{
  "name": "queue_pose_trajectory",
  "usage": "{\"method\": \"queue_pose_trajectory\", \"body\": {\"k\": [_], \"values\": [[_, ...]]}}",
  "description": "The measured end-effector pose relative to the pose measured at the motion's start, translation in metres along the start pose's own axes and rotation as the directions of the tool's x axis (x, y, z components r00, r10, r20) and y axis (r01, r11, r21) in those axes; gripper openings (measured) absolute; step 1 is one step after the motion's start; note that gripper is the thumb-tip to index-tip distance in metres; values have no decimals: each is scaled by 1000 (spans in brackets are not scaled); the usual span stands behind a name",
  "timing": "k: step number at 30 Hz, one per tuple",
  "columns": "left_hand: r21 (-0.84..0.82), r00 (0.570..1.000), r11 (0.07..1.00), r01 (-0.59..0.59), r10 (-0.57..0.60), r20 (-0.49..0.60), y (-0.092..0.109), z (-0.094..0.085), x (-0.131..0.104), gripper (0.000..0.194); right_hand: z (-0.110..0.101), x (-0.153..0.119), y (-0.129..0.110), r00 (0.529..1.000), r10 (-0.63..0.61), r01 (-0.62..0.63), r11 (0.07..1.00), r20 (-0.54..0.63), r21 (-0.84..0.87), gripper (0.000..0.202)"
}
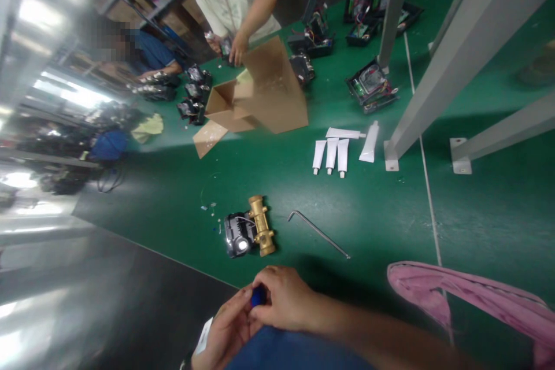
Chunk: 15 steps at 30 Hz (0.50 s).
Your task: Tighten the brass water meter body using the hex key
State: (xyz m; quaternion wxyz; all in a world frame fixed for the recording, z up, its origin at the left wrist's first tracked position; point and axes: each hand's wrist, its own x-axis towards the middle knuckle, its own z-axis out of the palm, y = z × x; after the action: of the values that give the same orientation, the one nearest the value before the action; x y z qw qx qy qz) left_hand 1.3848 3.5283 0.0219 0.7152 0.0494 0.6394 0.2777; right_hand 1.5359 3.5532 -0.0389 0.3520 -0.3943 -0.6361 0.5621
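At the bottom edge, my left hand [225,329] and my right hand [284,299] meet over a small blue object [259,296], pinched between the fingers of both. A white tag [203,335] sticks out beside my left hand. On the green table [182,196] just beyond my hands lies a brass valve body [262,225] joined to a black unit [236,236]. A thin bent metal rod [318,232] rests to its right.
Several white tubes [332,155] lie mid-table, behind them an open cardboard box [264,92]. Black electronic units [370,85] sit farther back. Grey frame posts [433,87] stand on the right, a pink cloth [468,298] at lower right. Two other people work at the far side.
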Motion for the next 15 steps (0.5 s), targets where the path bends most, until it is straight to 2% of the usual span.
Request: {"method": "queue_pose_trajectory", "body": {"k": [2, 4, 5, 6, 7, 8, 9, 11, 12, 13, 15], "values": [[23, 998, 998, 63, -63, 8, 6, 0, -1, 24, 0, 0, 1, 998, 47, -45, 998, -33, 54, 27], [124, 992, 986, 110, -102, -71, 18, -3, 3, 35, 1, 0, 3, 990, 112, -103, 988, -85, 112, 24], [215, 987, 972, 94, -63, -147, 26, -7, 8, 41, 2, 1, 4, 983, 143, -128, 983, -111, 134, 23], [329, 969, 943, 45, 38, -243, 37, -12, 15, 45, 3, 2, 5, 976, 169, -149, 978, -135, 148, 23], [478, 919, 876, -62, 237, -316, 49, -17, 25, 48, 4, 2, 7, 970, 188, -164, 974, -153, 155, 22], [648, 849, 750, -132, 423, -317, 62, -22, 37, 53, 6, 3, 7, 967, 198, -173, 972, -160, 160, 22], [796, 760, 593, -125, 573, -307, 75, -27, 51, 60, 7, 3, 8, 967, 202, -176, 971, -158, 162, 23], [952, 647, 306, -6, 728, -230, 99, -36, 80, 71, 10, 3, 7, 968, 199, -175, 972, -150, 158, 22], [984, 626, 178, -3, 768, -136, 109, -38, 93, 72, 11, 3, 6, 969, 197, -175, 973, -147, 152, 22], [997, 628, 76, -17, 777, -49, 117, -41, 105, 71, 12, 3, 5, 970, 196, -175, 974, -144, 146, 22], [999, 678, 33, -41, 735, 3, 126, -45, 121, 63, 13, 2, 3, 968, 205, -187, 974, -145, 128, 21]]}}
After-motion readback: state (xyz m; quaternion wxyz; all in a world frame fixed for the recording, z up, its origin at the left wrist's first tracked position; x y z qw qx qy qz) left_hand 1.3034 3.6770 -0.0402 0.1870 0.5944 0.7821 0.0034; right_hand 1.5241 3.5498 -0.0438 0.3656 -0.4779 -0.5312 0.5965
